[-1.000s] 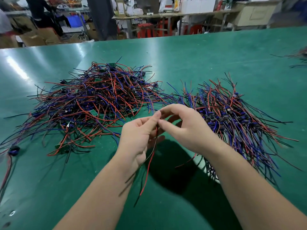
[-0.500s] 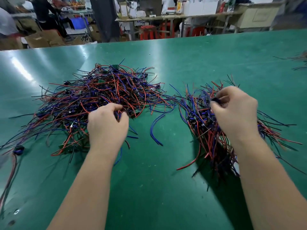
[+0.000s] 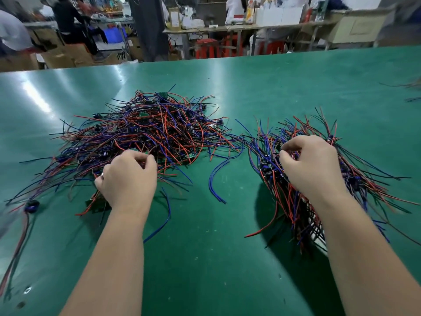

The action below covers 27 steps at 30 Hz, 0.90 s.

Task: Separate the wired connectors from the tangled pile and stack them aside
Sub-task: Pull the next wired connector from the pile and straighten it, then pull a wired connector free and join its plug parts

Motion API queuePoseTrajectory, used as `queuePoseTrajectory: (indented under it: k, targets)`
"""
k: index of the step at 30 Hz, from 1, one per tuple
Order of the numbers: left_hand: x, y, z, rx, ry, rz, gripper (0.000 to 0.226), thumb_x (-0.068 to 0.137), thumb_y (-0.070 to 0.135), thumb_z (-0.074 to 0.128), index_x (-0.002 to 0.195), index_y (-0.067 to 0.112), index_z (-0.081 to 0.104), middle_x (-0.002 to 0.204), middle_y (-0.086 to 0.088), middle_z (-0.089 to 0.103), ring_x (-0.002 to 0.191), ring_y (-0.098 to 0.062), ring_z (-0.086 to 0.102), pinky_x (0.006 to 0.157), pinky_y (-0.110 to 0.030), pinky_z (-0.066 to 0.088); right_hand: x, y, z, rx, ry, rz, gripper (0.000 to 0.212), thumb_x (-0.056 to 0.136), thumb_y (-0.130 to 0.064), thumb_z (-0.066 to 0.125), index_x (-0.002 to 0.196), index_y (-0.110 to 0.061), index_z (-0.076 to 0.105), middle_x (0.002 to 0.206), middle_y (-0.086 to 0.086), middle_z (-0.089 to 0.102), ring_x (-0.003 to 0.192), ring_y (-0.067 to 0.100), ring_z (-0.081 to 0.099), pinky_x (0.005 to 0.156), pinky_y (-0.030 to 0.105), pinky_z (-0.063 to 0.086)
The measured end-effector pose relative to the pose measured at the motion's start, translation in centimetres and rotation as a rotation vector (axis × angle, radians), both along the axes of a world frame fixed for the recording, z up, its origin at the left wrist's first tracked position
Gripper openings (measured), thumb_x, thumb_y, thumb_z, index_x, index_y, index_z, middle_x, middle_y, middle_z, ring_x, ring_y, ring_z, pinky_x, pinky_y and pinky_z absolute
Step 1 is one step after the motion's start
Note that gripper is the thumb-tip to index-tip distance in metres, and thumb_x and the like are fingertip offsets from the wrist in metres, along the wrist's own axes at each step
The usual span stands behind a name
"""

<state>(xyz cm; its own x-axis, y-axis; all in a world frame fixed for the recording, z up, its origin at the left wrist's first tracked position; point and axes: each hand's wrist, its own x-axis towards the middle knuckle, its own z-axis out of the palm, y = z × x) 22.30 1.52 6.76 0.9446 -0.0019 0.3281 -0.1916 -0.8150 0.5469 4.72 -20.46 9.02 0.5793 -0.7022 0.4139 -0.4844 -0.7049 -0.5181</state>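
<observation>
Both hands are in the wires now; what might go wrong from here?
1. The left hand grips wires in the tangled pile; a pull may drag neighbours along.
2. Strands bridge from that pile to the sorted stack under the right hand, so both could tangle together.
3. The loose blue wire may get snagged.

Middle gap: a strip of bare green table (image 3: pixel 239 224) runs between the tangled pile (image 3: pixel 148 133) and the sorted heap (image 3: pixel 284 142). A loose blue wire (image 3: pixel 214 179) curves across it.
Near side: there is open table between the two forearms, crossed only by a second blue wire (image 3: pixel 167 215) beside the left wrist.
Left: long wire ends fan out from the pile, and a stray connector (image 3: pixel 32 205) lies there.
Right: the heap's wire ends splay outward.
Far side: wide bare table lies behind both piles, with a few wires (image 3: pixel 412 87) at the right edge.
Blocked: the left hand (image 3: pixel 128 179) covers the pile's near edge, and the right hand (image 3: pixel 312 165) covers the top of the heap.
</observation>
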Motion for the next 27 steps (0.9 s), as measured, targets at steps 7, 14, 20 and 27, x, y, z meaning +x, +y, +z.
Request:
queuePoseTrajectory:
  k: [7,14,20,27]
  targets:
    - [-1.0,-0.5,0.9,-0.502,-0.398,-0.268,0.015,0.093,0.016,0.058,0.103,0.011,0.068,0.091,-0.002,0.069,0.076,-0.013,0.065,0.075,-0.014,0.045,0.5,1.3,-0.1,0.104,-0.103,0.081,0.012,0.084,-0.013,0.062,0.087,-0.016,0.073,0.083,-0.002,0.069,0.077,0.014,0.061,0.073,0.022,0.041]
    - [-5.2,-3.6,1.5,-0.883,-0.087,-0.845,0.022,0.086,0.001,0.061,0.087,0.022,0.064,0.087,0.002,0.07,0.079,-0.016,0.073,0.073,-0.023,0.054,2.0,4.1,0.0,1.067,-0.409,0.552,0.019,0.095,-0.022,0.053,0.093,-0.015,0.071,0.086,0.004,0.073,0.057,0.009,0.053,0.053,0.02,0.037]
    - [-7.2,-4.6,0.6,-0.658,0.111,-1.088,0.035,0.075,-0.007,0.052,0.075,0.026,0.064,0.083,-0.004,0.073,0.084,-0.022,0.071,0.082,-0.033,0.056,2.2,4.6,0.1,1.29,-0.591,0.654,0.028,0.072,-0.034,0.063,0.088,-0.013,0.074,0.08,0.003,0.072,0.057,0.01,0.05,0.05,0.017,0.036]
    - [-6.9,-4.5,0.8,-0.779,0.233,-1.0,0.035,0.091,-0.012,0.047,0.08,0.02,0.059,0.09,0.0,0.074,0.092,-0.014,0.071,0.07,-0.029,0.059,1.6,3.7,0.8,1.179,-0.66,0.515,0.015,0.09,-0.01,0.056,0.087,-0.015,0.07,0.076,0.001,0.073,0.065,0.007,0.062,0.055,0.015,0.042]
